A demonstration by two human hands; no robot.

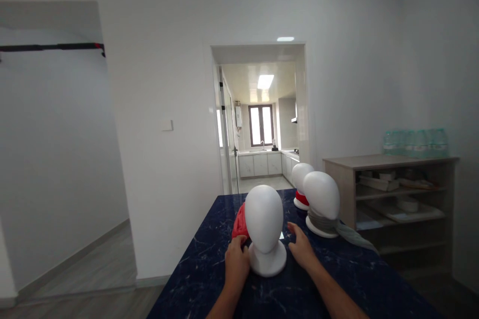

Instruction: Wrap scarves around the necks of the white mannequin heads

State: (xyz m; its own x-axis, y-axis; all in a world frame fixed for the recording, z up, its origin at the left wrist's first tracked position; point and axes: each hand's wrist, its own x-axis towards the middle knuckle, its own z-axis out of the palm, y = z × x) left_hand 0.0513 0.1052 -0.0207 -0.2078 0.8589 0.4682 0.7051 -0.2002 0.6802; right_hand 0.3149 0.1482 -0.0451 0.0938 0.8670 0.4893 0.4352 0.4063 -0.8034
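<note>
A white mannequin head (pixel 264 219) stands upright on its round base between my two hands. Bunched red cloth, looking like a scarf (pixel 240 223), shows at the left behind this head; the rest of it is hidden. My left hand (pixel 237 259) is beside the base, its curled fingers closed at the lower edge of the red scarf. On the other side, my right hand (pixel 300 248) is held apart from the head, thumb and fingers spread with nothing in them. Farther right, a second mannequin head (pixel 322 197) wears a grey scarf (pixel 325 223) whose tail trails across the table.
Behind stands a third mannequin head (pixel 301 177) with a red band (pixel 301 199) round its neck. All are on a dark blue marbled table (pixel 209 239). A wooden shelf unit (pixel 389 161) at the right carries bottles (pixel 415 142). A doorway beyond opens onto a kitchen.
</note>
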